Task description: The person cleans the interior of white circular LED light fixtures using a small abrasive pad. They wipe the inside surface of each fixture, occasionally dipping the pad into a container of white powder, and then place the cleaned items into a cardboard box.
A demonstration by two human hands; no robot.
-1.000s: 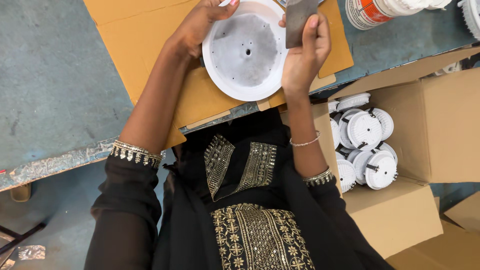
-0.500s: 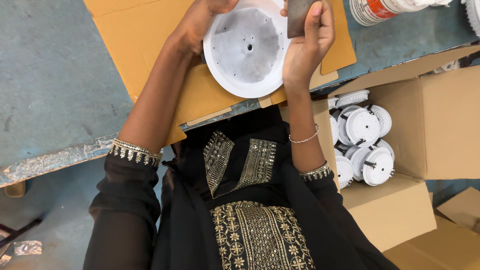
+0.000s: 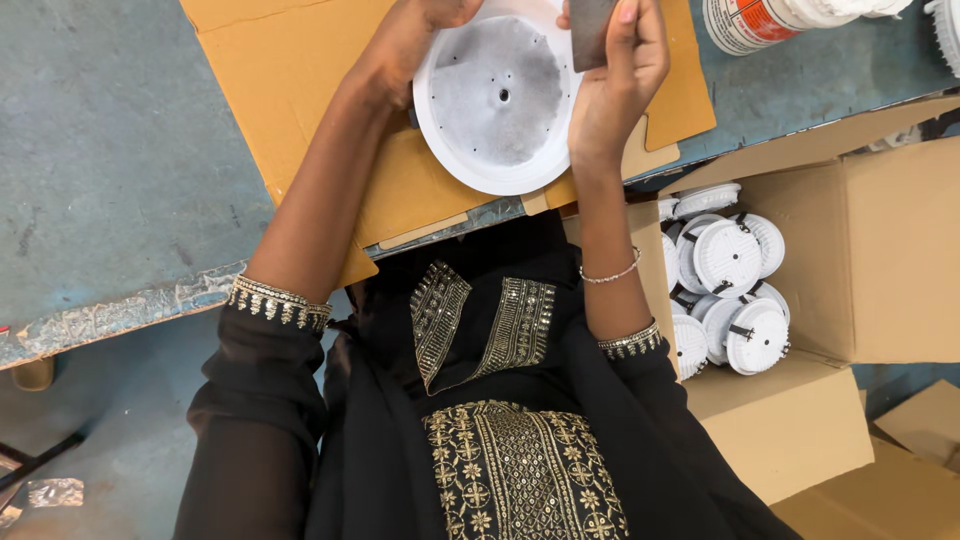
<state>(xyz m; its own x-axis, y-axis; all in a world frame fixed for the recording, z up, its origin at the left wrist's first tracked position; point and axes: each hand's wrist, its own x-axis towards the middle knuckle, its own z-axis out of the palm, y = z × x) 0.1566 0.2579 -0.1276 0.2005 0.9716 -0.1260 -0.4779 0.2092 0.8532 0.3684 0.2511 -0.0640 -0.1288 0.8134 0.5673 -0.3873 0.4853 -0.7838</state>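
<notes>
Left hand (image 3: 420, 35) fingers grip the white round housing (image 3: 497, 100); right hand (image 3: 615, 85) fingers pinch a dark pad (image 3: 590, 30), which could slip beyond the rim.

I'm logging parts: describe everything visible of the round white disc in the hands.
The disc is a round white dish with a raised rim and a flat, dull grey centre pierced by one middle hole and a few tiny ones. It looks like painted metal. It lies tilted above brown cardboard; the left hand holds its far-left edge, the right hand its right rim.
</notes>
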